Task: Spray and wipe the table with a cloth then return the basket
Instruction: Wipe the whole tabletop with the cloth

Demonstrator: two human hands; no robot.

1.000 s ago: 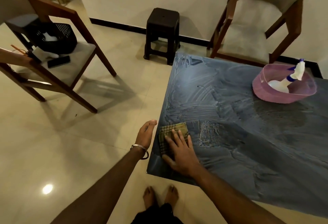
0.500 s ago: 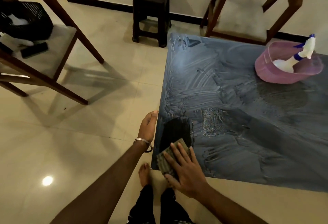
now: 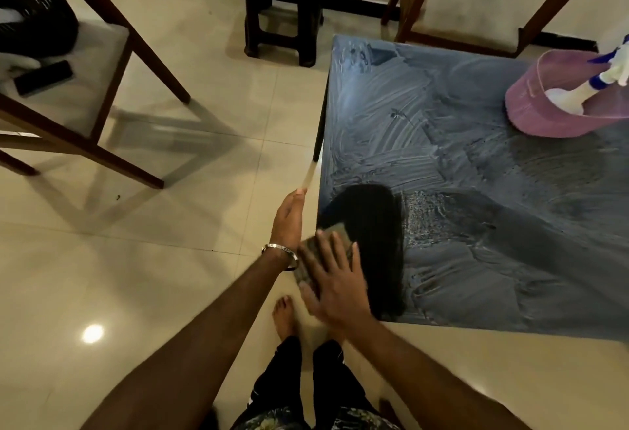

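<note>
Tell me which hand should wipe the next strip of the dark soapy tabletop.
Right. The right hand already presses flat on the checked green cloth at the near corner of the dark tabletop, beside the unwiped film. The left hand hangs open off the table's edge, holding nothing.

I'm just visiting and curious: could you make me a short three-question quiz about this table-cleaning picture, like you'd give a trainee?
1. True or false: the right hand presses flat on the checked green cloth at the dark table's near left corner.
2. What lies inside the pink plastic basket? A) phone B) white spray bottle with blue nozzle C) cup
3. Fill in: the left hand, wearing a metal bracelet, hovers beside the table's ____ edge.

Key: 1 true; 2 B; 3 left.
</note>
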